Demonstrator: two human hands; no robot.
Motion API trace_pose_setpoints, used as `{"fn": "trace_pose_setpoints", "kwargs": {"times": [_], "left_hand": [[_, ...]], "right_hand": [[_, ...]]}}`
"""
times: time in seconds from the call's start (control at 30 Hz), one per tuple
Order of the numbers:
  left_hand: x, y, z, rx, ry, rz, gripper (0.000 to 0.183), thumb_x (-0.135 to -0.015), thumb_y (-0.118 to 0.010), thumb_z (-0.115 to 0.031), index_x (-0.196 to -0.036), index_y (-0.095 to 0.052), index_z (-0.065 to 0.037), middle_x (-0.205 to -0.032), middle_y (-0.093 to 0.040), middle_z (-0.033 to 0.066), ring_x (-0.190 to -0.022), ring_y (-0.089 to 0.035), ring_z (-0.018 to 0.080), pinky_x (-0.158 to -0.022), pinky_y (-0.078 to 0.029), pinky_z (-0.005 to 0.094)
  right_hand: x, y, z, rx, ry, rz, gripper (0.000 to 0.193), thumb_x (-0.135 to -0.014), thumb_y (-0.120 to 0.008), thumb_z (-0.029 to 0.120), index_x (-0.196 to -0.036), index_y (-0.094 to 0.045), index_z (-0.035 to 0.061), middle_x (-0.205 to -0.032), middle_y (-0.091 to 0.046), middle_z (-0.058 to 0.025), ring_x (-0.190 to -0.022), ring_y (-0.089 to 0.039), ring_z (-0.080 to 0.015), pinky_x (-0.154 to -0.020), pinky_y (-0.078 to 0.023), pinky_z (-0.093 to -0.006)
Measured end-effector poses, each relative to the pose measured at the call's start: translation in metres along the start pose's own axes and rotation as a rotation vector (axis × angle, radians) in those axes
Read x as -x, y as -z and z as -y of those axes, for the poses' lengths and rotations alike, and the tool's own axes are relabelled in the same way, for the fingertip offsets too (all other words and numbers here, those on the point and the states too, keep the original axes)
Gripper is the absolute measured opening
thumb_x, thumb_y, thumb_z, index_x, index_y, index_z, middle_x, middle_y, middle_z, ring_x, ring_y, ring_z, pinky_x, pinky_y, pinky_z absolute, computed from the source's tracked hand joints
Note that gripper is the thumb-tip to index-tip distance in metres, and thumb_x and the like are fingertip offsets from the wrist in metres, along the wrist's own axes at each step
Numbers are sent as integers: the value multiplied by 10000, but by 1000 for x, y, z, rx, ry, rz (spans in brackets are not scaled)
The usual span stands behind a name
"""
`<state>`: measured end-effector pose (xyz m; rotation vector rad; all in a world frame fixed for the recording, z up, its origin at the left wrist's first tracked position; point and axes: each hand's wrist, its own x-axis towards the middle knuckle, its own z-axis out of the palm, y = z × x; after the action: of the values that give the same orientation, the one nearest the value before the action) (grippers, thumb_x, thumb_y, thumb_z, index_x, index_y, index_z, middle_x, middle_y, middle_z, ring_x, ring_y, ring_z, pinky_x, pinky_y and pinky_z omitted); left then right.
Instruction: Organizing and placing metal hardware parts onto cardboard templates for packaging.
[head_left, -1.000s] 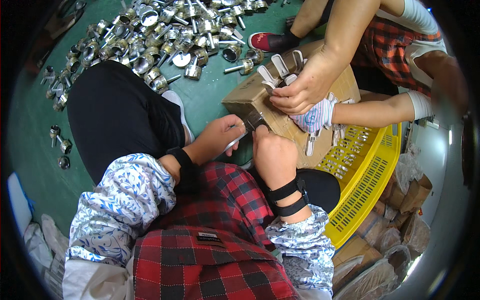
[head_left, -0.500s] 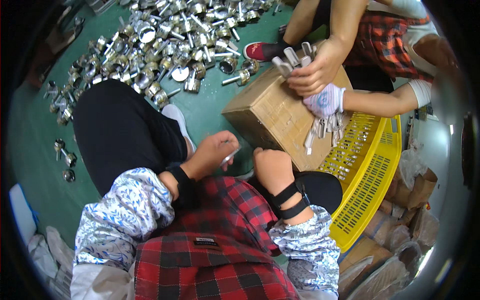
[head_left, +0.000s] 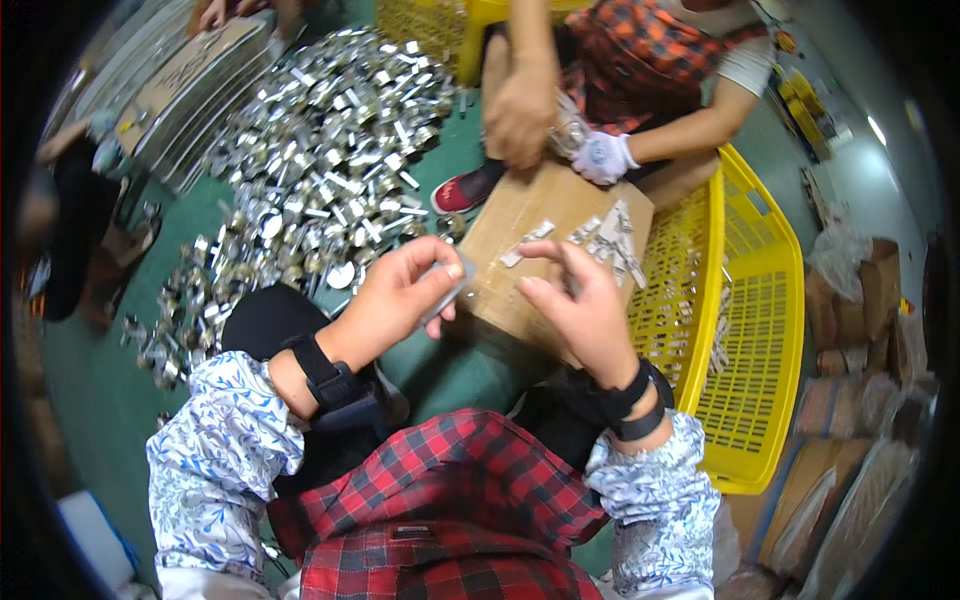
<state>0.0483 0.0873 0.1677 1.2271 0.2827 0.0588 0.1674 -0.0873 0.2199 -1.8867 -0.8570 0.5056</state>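
Observation:
My left hand is closed, pinching a thin flat grey metal piece between thumb and fingers. My right hand hovers at the near side of a cardboard box, its thumb and fingers apart and nothing visible in them. On top of the box, just beyond my right hand, lie several small flat silver metal pieces. Across the box, a co-worker's bare hand and white-gloved hand hold a bunch of similar metal pieces, partly hidden and blurred.
A large heap of shiny metal cups with stems covers the green floor ahead and to the left. Yellow plastic baskets stand right of the box. Wrapped cartons lie farther right. Other people work beside a rack at far left.
Both my hands have risen and moved forward to the box; my right hand has opened. The co-worker's hands have shifted toward the box's far edge. My view has tilted up.

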Motion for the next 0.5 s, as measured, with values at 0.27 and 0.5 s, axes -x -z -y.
{"fn": "trace_pose_setpoints", "kwargs": {"times": [0.27,0.5], "left_hand": [[-61,-6,-17,-35,-90,-120,153,-940,-513,-203,-983,-527,-58,-660,-581,40,-461,-510,72,-418,-411,184],[-82,-16,-8,37,-39,-116,131,-943,-504,-204,-928,-494,-75,-646,-563,53,-450,-467,86,-440,-376,194]], "right_hand": [[-35,-5,-97,841,492,132,420,-764,-527,62,-1178,-574,121,-1260,-529,-77,-1239,-425,-265,-997,-328,-470],[-23,22,-126,939,198,340,431,-779,-531,89,-1210,-532,77,-1310,-484,-124,-1296,-367,-293,-1049,-286,-478]]}}
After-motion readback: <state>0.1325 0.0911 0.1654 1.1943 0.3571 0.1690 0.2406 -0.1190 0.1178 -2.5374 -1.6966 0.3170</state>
